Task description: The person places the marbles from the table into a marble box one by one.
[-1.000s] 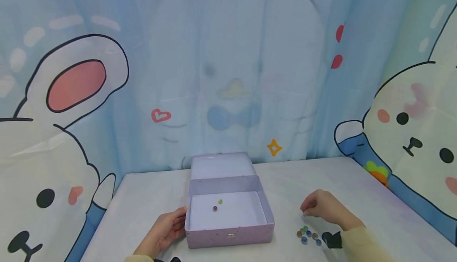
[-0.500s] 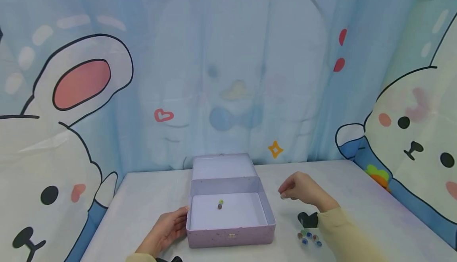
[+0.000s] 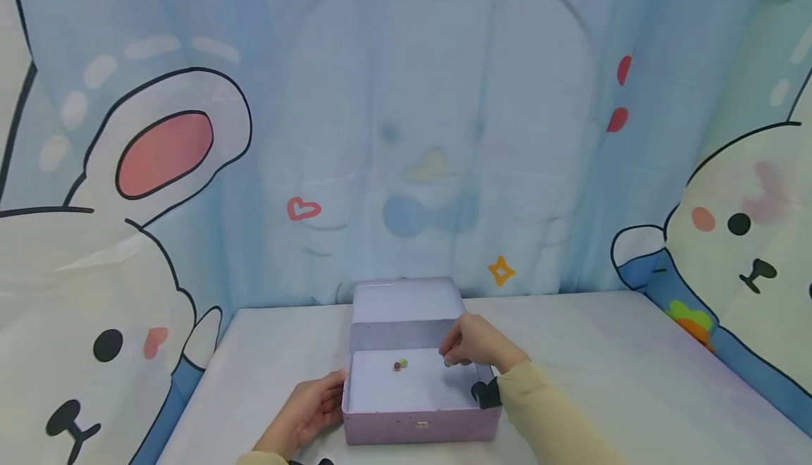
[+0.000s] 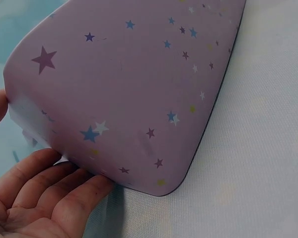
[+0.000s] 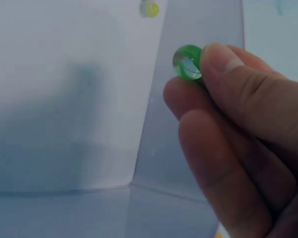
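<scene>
A lilac hinged box [image 3: 380, 428] stands with its lid [image 3: 409, 301] raised toward the curtain. On its pale floor lie a brown marble [image 3: 397, 366] and a yellow-green marble [image 3: 404, 363], side by side. My right hand [image 3: 482, 342] is over the box's right part, pinching a clear marble with green swirls [image 5: 187, 63] between thumb and fingers. My left hand [image 3: 311, 408] rests against the box's left side. In the left wrist view its fingers [image 4: 37, 173] lie fairly straight along the edge of the star-printed wall, touching it.
A white cloth covers the table [image 3: 273, 338], with a printed curtain [image 3: 431, 134] hanging behind it. A black device [image 3: 486, 393] on the right wrist overlaps the box's right wall. The yellow sleeve [image 3: 552, 416] covers the table patch right of the box.
My right hand has moved left from beside the loose marbles on the table to over the box, carrying a marble. The sleeve now hides those marbles. The left hand stays at the box.
</scene>
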A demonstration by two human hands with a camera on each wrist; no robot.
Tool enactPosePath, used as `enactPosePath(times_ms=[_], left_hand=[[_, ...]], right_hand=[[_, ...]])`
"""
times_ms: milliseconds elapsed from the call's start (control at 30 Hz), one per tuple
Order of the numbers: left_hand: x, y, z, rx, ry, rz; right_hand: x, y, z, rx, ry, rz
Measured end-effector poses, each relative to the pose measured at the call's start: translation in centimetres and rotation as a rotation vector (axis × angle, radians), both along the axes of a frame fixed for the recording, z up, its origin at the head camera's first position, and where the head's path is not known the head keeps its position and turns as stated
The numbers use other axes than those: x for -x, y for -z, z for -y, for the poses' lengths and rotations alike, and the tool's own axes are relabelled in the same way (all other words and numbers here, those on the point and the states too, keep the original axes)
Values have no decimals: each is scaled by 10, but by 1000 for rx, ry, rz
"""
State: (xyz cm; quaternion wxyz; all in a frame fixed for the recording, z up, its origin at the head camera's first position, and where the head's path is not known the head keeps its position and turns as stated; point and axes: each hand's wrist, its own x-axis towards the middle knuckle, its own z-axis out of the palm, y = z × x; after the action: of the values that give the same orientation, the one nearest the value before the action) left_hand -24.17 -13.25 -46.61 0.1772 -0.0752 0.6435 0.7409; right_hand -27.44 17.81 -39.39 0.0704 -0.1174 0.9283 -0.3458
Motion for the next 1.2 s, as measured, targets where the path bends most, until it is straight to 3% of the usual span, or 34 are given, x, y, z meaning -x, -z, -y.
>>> enactPosePath(times_ms=[233,500,967,1200], left_hand=[[2,0,0,12,-3,10],[3,1,0,17,6,5],[4,-2,-1,11,-7,29],[3,-1,1,12,-2,19]], right_hand=[[9,8,23,-73,49,44],[15,11,32,-108,46,48],[19,11,39,-112,33,37],[20,4,32,-53,37,27]])
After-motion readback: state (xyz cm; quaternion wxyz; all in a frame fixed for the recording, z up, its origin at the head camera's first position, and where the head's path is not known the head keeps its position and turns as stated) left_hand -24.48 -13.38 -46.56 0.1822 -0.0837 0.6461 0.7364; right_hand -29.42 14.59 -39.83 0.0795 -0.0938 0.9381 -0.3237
